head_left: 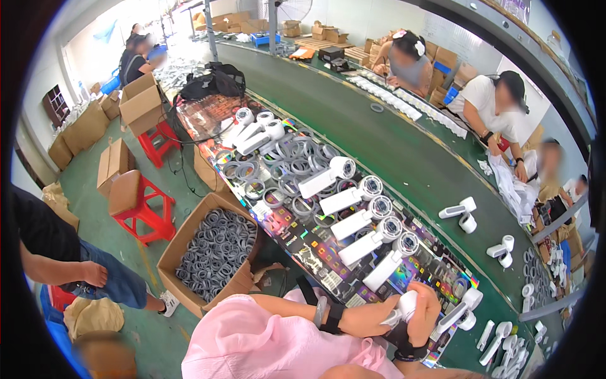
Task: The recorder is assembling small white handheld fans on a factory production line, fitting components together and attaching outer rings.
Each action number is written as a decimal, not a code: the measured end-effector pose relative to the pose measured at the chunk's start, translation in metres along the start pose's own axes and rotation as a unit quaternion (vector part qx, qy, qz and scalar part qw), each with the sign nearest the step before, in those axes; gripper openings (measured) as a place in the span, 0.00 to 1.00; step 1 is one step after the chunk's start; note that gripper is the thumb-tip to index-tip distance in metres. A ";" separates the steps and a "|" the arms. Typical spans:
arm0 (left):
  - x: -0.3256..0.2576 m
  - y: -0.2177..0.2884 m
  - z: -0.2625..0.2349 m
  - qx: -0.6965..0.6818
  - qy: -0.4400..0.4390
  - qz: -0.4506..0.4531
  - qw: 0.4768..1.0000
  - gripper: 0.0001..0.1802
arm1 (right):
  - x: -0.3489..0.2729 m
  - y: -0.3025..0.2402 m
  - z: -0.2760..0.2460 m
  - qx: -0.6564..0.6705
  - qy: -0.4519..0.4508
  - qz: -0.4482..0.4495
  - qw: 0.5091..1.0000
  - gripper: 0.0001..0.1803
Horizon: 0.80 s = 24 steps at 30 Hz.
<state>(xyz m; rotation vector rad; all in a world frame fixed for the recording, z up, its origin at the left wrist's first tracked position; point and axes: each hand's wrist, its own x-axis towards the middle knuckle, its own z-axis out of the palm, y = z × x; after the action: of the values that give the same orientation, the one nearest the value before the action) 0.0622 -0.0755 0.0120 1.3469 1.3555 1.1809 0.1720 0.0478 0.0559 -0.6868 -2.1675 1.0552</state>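
My left hand (368, 318) and my right hand (424, 316) meet at the table's near edge. Between them is a white handheld fan (408, 304), mostly covered by my fingers; both hands are closed on it. A greyish curved edge shows by my left fingers, too small to make out. Just beyond my hands lies a row of white handheld fans (386, 260) with dark round faces. Right of my right hand, more white fans (456, 314) lie at the table's corner.
Grey rings (297, 155) cover the table farther left, and more fill a cardboard box (180, 252) on the floor. Beyond the table runs a green conveyor belt (328, 107) with white fans. A person (113, 265) stands at left near a red stool (142, 211); others sit across the belt.
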 end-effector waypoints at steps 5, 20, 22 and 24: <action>0.003 0.001 -0.004 -0.017 -0.019 -0.037 0.999 0.38 | 0.003 0.005 0.004 0.012 0.022 0.034 0.999 0.17; 0.017 -0.011 -0.008 -0.158 0.013 -0.053 0.986 0.29 | 0.007 0.018 0.005 0.162 0.037 0.053 0.985 0.25; 0.018 0.024 -0.028 -0.334 0.017 -0.147 0.931 0.27 | 0.015 0.021 0.001 0.228 0.000 0.072 0.971 0.26; 0.014 0.029 -0.040 -0.441 0.029 -0.179 0.879 0.26 | 0.021 0.018 0.001 0.275 -0.035 0.094 0.956 0.25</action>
<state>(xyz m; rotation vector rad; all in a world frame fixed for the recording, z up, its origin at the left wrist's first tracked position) 0.0277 -0.0639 0.0477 0.3876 0.8473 1.3306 0.1601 0.0714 0.0471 -0.5996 -1.7529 1.7137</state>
